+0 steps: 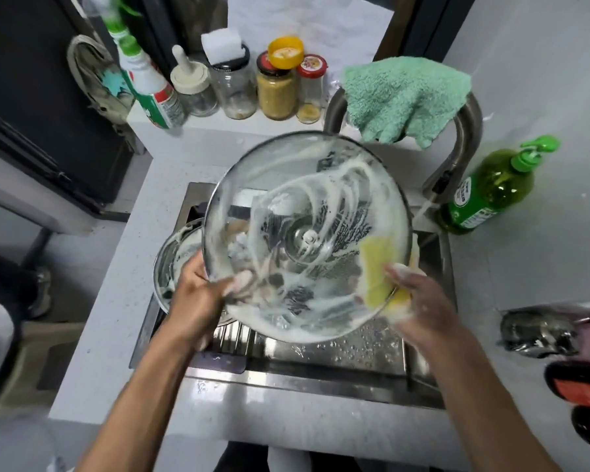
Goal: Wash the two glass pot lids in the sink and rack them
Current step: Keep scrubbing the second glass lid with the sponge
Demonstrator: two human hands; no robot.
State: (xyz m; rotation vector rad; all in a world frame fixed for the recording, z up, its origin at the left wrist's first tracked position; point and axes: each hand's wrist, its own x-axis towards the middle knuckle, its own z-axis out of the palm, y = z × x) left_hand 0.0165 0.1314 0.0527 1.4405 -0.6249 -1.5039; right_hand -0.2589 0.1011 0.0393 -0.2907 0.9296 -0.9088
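Scrubbing a soapy glass lid point(307, 233) held tilted above the sink point(321, 369).

The left hand point(198, 298) grips the lid's lower-left rim, thumb curled over the suds-streaked glass. The right hand point(419, 301) pinches a yellow sponge point(378, 270) against the lid's right edge. A second lid point(174, 260) lies lower at the sink's left side, partly hidden behind the first. A green towel point(406, 97) hangs over the tap point(464, 137), with a green soap bottle point(491, 192) just beside it.
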